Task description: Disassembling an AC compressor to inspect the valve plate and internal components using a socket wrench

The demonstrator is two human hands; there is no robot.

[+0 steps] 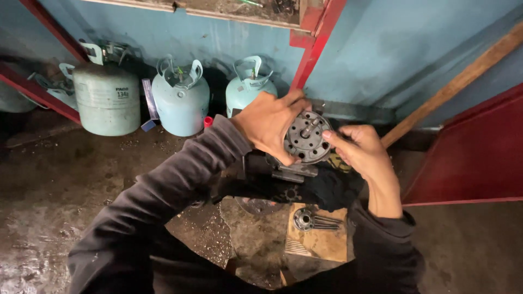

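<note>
Pale label [115, 93] — large green-grey cylinder [107, 98], far left.

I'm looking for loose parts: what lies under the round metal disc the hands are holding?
Below the round grey metal disc sit a dark machine body and black cloth. Lower, a small metal ring with bolts rests on cardboard. The disc's underside is hidden.

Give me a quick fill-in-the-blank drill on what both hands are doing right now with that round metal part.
1. The left hand and right hand both grip the round grey metal disc with holes, from whose middle a short ____ sticks out.
2. Against the blue wall stand pale green gas ____.
3. The small round metal part below the hands lies on a piece of brown ____.

Missing words: shaft; cylinders; cardboard
</note>
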